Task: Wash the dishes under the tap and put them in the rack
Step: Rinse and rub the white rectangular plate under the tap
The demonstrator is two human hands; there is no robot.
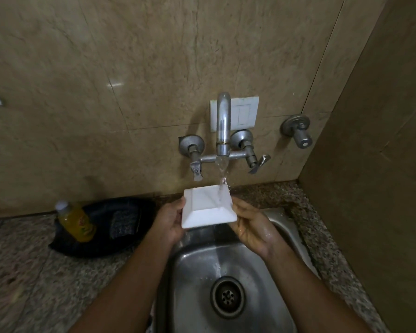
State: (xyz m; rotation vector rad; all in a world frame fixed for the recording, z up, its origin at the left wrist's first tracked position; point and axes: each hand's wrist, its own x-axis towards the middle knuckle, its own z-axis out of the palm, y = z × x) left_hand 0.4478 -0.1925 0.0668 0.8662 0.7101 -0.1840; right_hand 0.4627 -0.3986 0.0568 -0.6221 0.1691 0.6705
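We hold a white square dish [208, 207] over the steel sink [195, 267], one hand at each side. Our left hand [169, 221] grips the dish's left edge, fingers curled under it and the thumb up along the rim. Our right hand [251, 228] grips the right edge the same way, its fingers bent around the corner, and its skin is wet and shining. The dish is turned with its underside facing us (the flat base sits nearer the wall, the wider rim nearer us), tilted toward the camera.

The stream of water [221, 179] runs from the curved chrome tap [223, 123] and lands on the right part of the dish's base. The tap is fixed to the tiled wall, with 2 lever handles, one on the left [196, 168] and one on the right [259, 163]. A white switch plate [244, 114] sits on the wall just behind the spout, and a separate round metal valve [298, 131] sticks out of the wall further right.

Below the dish, the sink bowl is wet, and its round drain [227, 296] lies near the lower middle of the view.

On the speckled stone counter [34, 272] to the left lies a dark oval tray [101, 224]. In it stands a yellow bottle [76, 223] with a white cap, blurred, and beside that a dark scouring pad [124, 223].
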